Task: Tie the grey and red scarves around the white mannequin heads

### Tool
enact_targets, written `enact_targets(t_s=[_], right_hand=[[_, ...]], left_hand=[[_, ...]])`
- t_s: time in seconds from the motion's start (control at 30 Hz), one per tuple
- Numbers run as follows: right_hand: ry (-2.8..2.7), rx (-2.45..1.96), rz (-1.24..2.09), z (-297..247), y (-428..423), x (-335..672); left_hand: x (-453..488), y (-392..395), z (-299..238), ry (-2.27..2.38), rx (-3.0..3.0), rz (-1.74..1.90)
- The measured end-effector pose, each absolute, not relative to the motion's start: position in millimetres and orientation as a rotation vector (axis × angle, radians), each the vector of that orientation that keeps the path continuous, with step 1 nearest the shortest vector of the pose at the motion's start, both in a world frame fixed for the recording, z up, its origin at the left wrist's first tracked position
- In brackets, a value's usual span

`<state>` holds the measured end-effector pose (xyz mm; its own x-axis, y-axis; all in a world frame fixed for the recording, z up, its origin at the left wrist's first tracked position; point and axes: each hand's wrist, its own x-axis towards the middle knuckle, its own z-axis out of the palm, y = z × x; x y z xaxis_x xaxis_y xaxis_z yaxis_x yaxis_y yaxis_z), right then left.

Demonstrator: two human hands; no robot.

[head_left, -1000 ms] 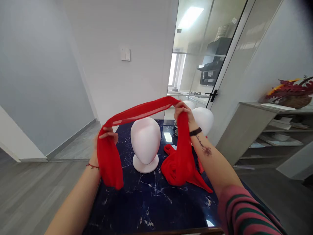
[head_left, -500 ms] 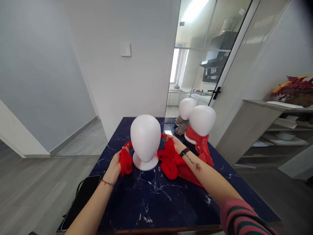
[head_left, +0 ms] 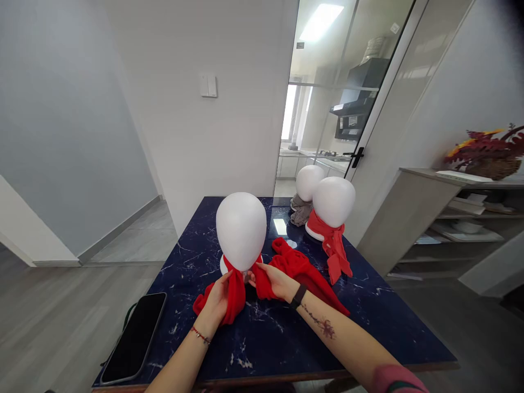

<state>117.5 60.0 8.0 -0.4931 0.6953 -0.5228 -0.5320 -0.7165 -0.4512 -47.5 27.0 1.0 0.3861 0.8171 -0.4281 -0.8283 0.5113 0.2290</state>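
Observation:
A white mannequin head (head_left: 241,229) stands upright on the dark blue table, with a red scarf (head_left: 236,297) passing around its neck. My left hand (head_left: 218,299) is closed on the scarf just in front of the neck, on the left side. On the right side, my right hand (head_left: 274,279) grips the other part of it, fingers close to the neck. One length of the scarf hangs by my left hand; the longer, bunched part lies on the table beyond my right wrist. The head's base is partly hidden by cloth and hands.
Two more white heads stand at the back right: one (head_left: 334,202) wears a lighter red scarf (head_left: 336,251), the other (head_left: 310,183) a grey-brown scarf (head_left: 301,210). A phone (head_left: 135,337) lies at the table's (head_left: 262,355) left front. Shelves (head_left: 462,229) stand right, beyond the table.
Both hands have come from the sides of the head to the front of its neck, bringing the red scarf round with them. The loose part on the right now lies more spread out.

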Motion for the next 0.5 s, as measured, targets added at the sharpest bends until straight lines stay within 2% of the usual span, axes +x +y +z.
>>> enact_targets(t_s=[0.23, 0.4, 0.5], right_hand=[[-0.799, -1.050, 2.035, 24, 30, 132], [-1.454, -0.943, 1.835, 62, -3, 186], [-1.526, -0.807, 1.835, 74, -20, 209]], left_hand=[[-46, 27, -7, 0.563, -0.048, 1.053], [-43, 30, -8, 0.606, -0.098, 1.113], [-41, 30, -7, 0.592, -0.104, 1.147]])
